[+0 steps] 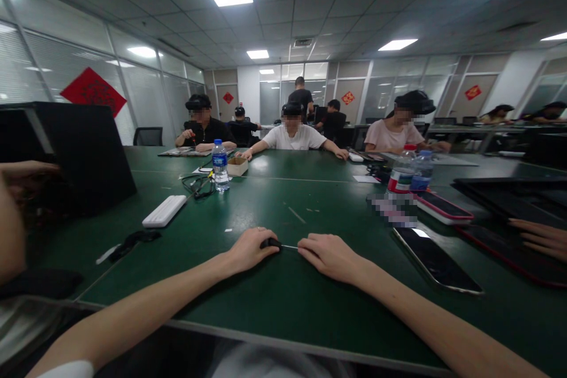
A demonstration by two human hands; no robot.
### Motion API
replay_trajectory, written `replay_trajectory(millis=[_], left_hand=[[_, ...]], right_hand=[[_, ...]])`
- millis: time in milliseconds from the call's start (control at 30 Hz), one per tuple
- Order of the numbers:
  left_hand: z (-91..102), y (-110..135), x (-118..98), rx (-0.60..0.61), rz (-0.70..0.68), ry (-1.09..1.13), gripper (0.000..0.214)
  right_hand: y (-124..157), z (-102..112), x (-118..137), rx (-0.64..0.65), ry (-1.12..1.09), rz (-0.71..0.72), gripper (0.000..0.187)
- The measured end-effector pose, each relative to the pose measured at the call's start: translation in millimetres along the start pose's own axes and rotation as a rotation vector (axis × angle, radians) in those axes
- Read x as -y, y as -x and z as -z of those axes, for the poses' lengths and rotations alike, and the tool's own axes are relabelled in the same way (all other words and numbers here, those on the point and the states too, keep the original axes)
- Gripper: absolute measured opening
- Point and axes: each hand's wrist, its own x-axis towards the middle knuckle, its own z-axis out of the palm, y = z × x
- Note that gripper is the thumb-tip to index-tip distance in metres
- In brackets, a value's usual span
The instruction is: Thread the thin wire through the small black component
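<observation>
Both my hands rest on the green table (283, 307), close together in front of me. My left hand (252, 248) is curled round the black handle of a small screwdriver (277, 244). Its thin metal shaft runs right to my right hand (330, 255), whose closed fingers pinch the tip end. Whether anything small sits at the tip is hidden by the fingers.
A phone (436, 260) lies right of my hands, another red-cased phone (440, 205) behind it. A white case (165, 211), water bottle (220, 165), cables (198, 184) and small box (238, 166) sit farther back. A neighbour's fingers (540, 237) rest at right. Several people sit across.
</observation>
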Motion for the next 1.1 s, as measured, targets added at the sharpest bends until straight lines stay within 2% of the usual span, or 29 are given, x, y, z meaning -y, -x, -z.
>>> replay_trajectory(millis=[233,333,500,833,1100], left_hand=[[1.9,4,-4,-0.021,-0.029,0.051,0.019],[3.6,6,-7,-0.044,0.000,0.088,0.020],[4.9,5,-10,-0.058,0.088,0.196,0.021],[8.1,5,-9,-0.004,0.132,0.459,0.022],[7.7,4,-5,-0.016,0.115,0.623,0.023]], right_hand=[[0,2,5,-0.027,0.048,-0.002,0.034],[-1,2,8,-0.039,0.047,-0.008,0.035],[-1,2,9,-0.046,-0.050,0.014,0.037],[-2,-5,4,-0.117,-0.214,0.066,0.039],[-2,-10,2,-0.152,-0.442,0.004,0.035]])
